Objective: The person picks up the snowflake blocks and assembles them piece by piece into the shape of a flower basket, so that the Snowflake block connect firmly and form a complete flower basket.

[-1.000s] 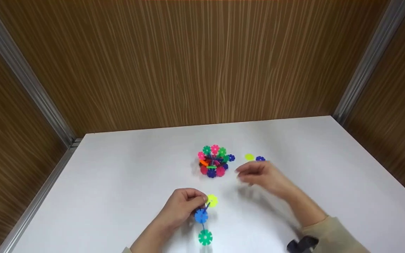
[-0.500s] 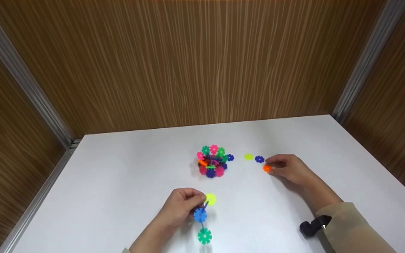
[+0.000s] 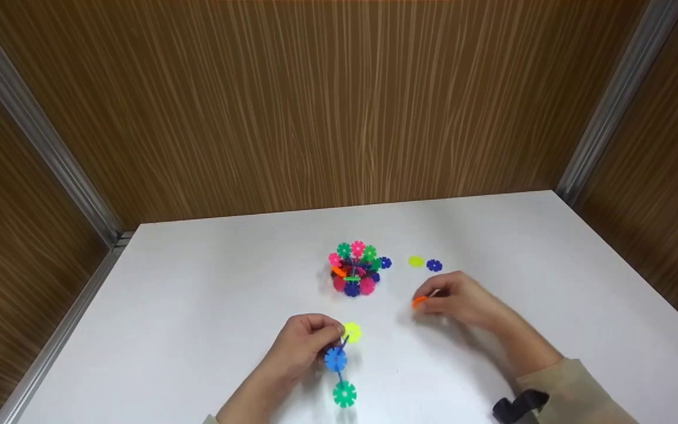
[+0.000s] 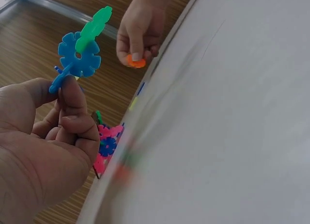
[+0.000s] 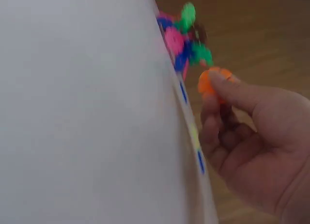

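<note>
My left hand [image 3: 301, 347] pinches a small chain of notched plastic discs above the front middle of the table. A yellow disc [image 3: 352, 333], a blue disc [image 3: 335, 358] and a green disc [image 3: 345, 394] show in that chain; the left wrist view has the blue disc [image 4: 80, 54] close up. My right hand [image 3: 462, 300] holds an orange disc [image 5: 213, 83] between thumb and fingers, off to the right of the chain and apart from it. Behind both hands stands a round cluster of joined discs [image 3: 367, 286] in pink, green, blue and orange.
Right of the cluster, a loose yellow disc [image 3: 415, 261] and a loose dark blue disc [image 3: 434, 265] lie flat on the white table [image 3: 209, 282]. Wood-grain panels [image 3: 339, 106] enclose the table at the back and sides.
From near the cluster, my right hand went right to the orange disc beside the loose dark blue one. Now it has lifted that disc and come back left and nearer. My left hand stays nearly still.
</note>
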`<control>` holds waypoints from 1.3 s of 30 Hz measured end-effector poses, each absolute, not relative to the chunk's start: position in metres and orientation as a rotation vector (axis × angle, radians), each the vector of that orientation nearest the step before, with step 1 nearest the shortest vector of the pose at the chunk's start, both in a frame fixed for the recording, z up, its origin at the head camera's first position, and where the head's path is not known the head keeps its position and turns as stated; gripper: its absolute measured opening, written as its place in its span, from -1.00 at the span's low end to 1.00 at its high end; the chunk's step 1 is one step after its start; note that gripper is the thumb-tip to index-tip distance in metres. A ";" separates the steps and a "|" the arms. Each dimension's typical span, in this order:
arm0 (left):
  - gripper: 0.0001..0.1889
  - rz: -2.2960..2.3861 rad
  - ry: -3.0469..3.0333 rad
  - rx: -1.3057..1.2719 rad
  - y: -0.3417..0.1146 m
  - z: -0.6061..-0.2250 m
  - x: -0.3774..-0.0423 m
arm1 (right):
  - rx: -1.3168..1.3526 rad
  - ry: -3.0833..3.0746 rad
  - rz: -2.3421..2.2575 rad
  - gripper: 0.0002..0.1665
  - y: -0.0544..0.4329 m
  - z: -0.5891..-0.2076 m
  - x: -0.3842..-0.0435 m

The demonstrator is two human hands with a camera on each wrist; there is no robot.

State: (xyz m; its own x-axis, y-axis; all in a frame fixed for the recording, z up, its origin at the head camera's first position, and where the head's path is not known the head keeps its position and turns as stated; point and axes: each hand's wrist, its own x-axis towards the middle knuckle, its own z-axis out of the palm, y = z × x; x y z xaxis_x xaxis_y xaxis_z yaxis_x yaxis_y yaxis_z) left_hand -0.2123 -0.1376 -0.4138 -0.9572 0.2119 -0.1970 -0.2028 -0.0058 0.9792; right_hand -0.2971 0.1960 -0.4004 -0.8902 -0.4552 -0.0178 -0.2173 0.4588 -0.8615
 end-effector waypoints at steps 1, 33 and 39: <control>-0.84 2.041 1.989 0.007 -0.138 -0.414 -0.212 | -0.597 2.425 -1.406 -0.82 0.186 -0.397 -0.292; -0.83 2.022 2.008 0.047 -0.137 -0.410 -0.209 | -0.736 2.149 -1.736 -0.87 0.107 -0.395 -0.250; -0.85 2.030 2.003 0.030 -0.133 -0.411 -0.208 | -0.744 2.118 -1.727 -0.87 0.106 -0.395 -0.250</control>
